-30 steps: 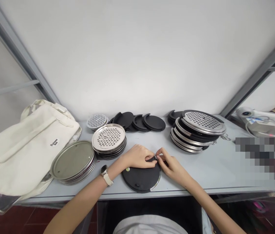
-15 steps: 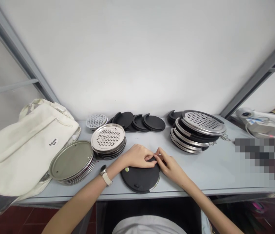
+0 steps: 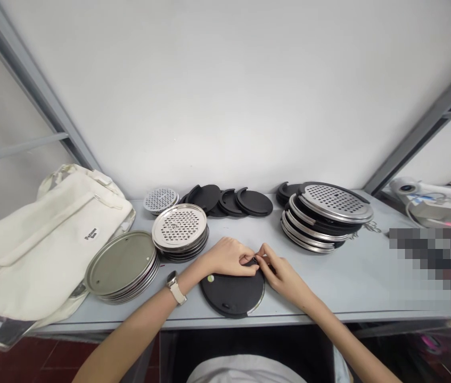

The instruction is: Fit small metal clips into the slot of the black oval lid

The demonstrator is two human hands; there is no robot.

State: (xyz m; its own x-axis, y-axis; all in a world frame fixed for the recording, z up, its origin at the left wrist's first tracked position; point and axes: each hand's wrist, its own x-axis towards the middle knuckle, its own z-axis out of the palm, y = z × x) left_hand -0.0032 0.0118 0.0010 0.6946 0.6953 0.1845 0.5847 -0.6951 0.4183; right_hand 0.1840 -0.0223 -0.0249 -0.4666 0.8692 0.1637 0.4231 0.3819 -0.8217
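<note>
Head cam shot, and we're looking down at a round black disc (image 3: 232, 293) lying flat on a pale grey shelf (image 3: 329, 284), close to its front edge. Our left hand (image 3: 229, 256), with a white-strapped watch (image 3: 173, 282) on the wrist, and our right hand (image 3: 283, 276) meet at the disc's far rim. Both are curled into a tight pinch with the fingertips almost touching, but we can't tell what they've got hold of, since the fingers hide it. Not much has changed from a second ago: the hands are working at the same spot on the rim, and the disc sits in the same place.

Left of the disc there's a stack of perforated steel plates (image 3: 179, 227) and a stack of plain metal-backed discs (image 3: 121, 263), with a cream canvas tote bag (image 3: 37, 242) further left. Behind it lie loose notched black discs (image 3: 229, 202), and to the right is a taller mixed stack of perforated steel plates and black discs (image 3: 331, 205).
</note>
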